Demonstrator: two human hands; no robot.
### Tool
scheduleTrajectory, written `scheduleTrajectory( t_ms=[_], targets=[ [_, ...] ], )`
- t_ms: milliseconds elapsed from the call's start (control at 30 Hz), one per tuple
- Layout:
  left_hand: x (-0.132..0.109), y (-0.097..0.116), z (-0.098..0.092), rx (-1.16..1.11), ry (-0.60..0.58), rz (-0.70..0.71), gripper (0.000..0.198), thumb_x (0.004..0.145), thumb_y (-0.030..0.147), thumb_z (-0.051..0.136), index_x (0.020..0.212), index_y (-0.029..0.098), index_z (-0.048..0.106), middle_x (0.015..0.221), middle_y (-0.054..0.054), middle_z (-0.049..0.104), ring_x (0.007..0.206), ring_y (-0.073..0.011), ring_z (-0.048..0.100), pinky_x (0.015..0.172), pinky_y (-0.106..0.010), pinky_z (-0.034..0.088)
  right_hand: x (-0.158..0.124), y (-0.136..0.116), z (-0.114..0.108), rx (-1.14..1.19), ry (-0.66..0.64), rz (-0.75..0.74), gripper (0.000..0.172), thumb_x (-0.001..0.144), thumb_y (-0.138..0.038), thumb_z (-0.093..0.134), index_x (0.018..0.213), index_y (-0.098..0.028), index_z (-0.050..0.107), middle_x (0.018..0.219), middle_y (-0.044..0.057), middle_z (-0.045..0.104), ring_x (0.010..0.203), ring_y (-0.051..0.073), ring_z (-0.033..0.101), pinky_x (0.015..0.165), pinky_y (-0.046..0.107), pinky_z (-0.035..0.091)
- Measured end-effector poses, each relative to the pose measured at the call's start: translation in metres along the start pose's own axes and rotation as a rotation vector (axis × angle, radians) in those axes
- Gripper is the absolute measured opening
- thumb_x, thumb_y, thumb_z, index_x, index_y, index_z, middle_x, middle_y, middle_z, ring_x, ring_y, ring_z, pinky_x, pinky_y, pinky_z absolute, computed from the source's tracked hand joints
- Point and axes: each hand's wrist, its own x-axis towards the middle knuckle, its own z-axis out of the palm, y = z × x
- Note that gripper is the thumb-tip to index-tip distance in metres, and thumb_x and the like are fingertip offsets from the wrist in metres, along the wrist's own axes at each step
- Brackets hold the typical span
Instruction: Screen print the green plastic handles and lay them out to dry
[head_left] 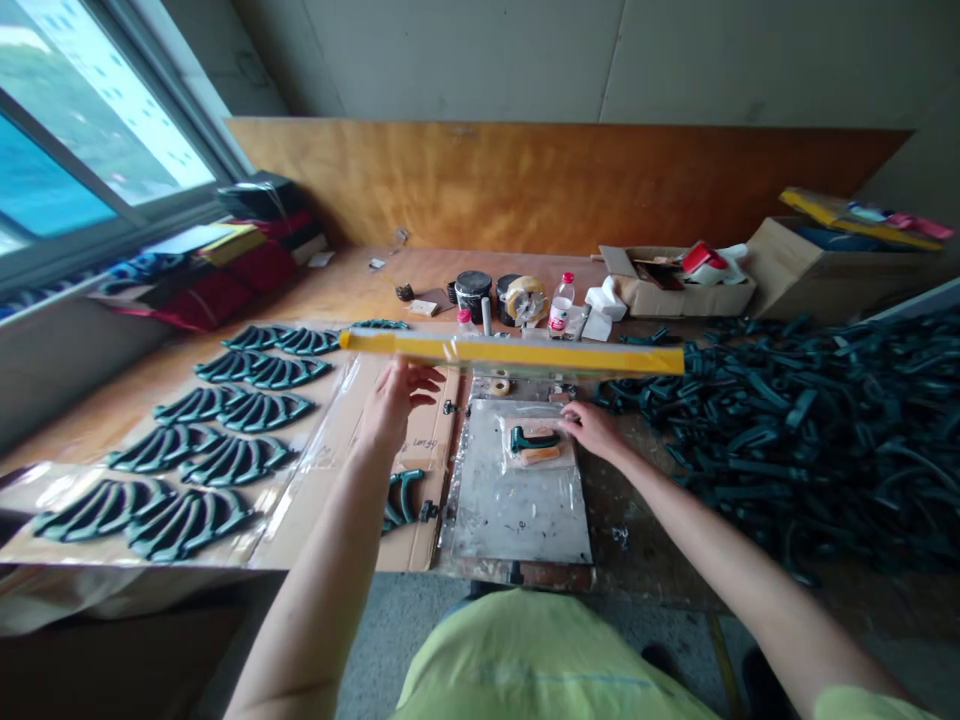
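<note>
My left hand (397, 393) is raised over the cardboard, just below the long yellow-edged bar (510, 352). Its fingers are stretched out and apart, with nothing seen in them. Near the right edge of the grey plate (525, 515), my right hand (591, 425) has its fingertips pinched together beside a clear plastic film (531, 462). Whether they grip the film's edge is too small to tell. On that film lie a dark green curved piece (534, 441) and a tan block (540, 456). A green ribbed piece (405, 497) lies on the cardboard left of the plate.
Green fan-shaped pieces (247, 415) lie in rows on cardboard (345, 440) at left. A large heap of dark green parts (810, 430) covers the right. Behind stand black jars (474, 297), a red-capped bottle (561, 305) and open cardboard boxes (690, 297). The yellow-edged bar crosses above the table.
</note>
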Motion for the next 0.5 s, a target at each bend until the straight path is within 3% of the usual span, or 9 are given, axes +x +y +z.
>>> scheduleTrajectory(
  t_ms=[100,200,267,333,433,500],
  targets=[
    [0.007,0.003,0.007,-0.017,0.049,0.033,0.054,0.079,0.069,0.052,0.088,0.017,0.062,0.073,-0.003,0.068,0.063,-0.0124,0.062,0.053,-0.021,0.046,-0.015,-0.009,0.026,0.003,-0.106,-0.150,0.021,0.078,-0.014,0.070,0.098,-0.020,0.066,0.102,0.005,0.068,0.098,0.021,0.059,0.087,0.033,0.044],
    [-0.019,-0.024,0.009,0.010,0.092,-0.001,0.054,0.081,0.068,0.052,0.101,0.019,0.063,0.078,-0.003,0.071,0.062,-0.0119,0.063,0.054,-0.021,0.048,-0.020,-0.026,0.028,0.002,-0.101,-0.164,0.013,0.080,-0.012,0.069,0.090,-0.019,0.065,0.096,0.005,0.065,0.096,0.021,0.056,0.086,0.035,0.044],
    [-0.054,-0.056,0.013,0.076,-0.022,-0.231,0.056,0.080,0.067,0.057,0.102,0.016,0.065,0.080,-0.007,0.072,0.062,-0.0138,0.064,0.054,-0.023,0.050,-0.029,-0.046,0.023,0.018,-0.028,-0.193,0.008,0.082,-0.015,0.069,0.087,-0.019,0.064,0.092,0.005,0.063,0.095,0.021,0.055,0.086,0.035,0.044],
    [-0.093,-0.092,0.021,0.108,-0.191,-0.582,0.060,0.078,0.067,0.060,0.106,0.014,0.065,0.088,-0.013,0.074,0.068,-0.0196,0.069,0.051,-0.026,0.051,-0.046,-0.074,0.024,-0.006,0.044,-0.299,0.004,0.085,-0.019,0.067,0.088,-0.020,0.064,0.092,0.005,0.061,0.095,0.022,0.053,0.086,0.035,0.044],
    [-0.138,-0.133,0.030,-0.100,-0.095,-0.744,0.048,0.080,0.061,0.063,0.099,0.016,0.064,0.092,-0.011,0.074,0.083,-0.0233,0.073,0.057,-0.027,0.055,-0.073,-0.108,0.039,-0.098,0.017,-0.562,0.009,0.092,-0.027,0.059,0.091,-0.020,0.065,0.088,0.006,0.061,0.093,0.022,0.052,0.085,0.037,0.043],
    [-0.151,-0.148,0.026,-0.200,0.012,-0.732,0.038,0.080,0.054,0.066,0.087,0.016,0.061,0.079,-0.006,0.070,0.080,-0.0221,0.073,0.058,-0.026,0.056,-0.081,-0.106,0.048,-0.116,-0.043,-0.671,0.015,0.094,-0.031,0.056,0.097,-0.020,0.065,0.088,0.005,0.062,0.092,0.021,0.053,0.084,0.036,0.043]
  ],
)
